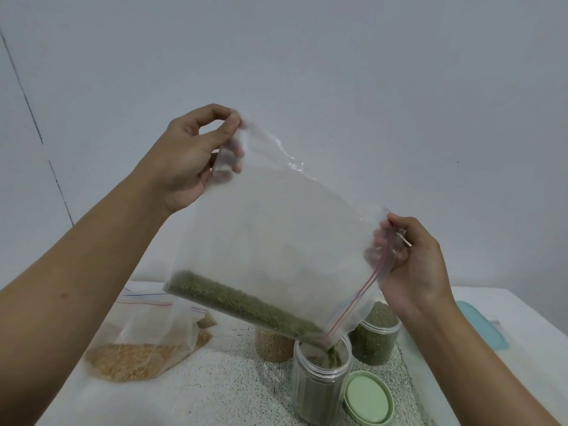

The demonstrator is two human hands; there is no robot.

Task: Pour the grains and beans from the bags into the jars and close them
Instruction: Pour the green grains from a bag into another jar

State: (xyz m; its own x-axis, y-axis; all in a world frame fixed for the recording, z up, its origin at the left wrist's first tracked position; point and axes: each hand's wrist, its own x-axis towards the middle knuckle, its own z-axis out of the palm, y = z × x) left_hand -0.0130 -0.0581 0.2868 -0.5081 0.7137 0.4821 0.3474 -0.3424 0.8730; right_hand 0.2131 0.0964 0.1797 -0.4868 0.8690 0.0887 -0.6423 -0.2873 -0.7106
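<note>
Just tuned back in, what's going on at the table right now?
A person is tipping a clear zip-top plastic bag of green beans over an open clear plastic jar. The left hand pinches the bag's raised corner, and the right hand grips the red-striped zipper end. Beans are spilling from the low corner into the jar. A band of beans remains in the bag. A round pale green lid lies beside the jar, not yet on.

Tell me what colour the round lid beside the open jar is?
Pale green; the lid shows best in the head view.
</note>
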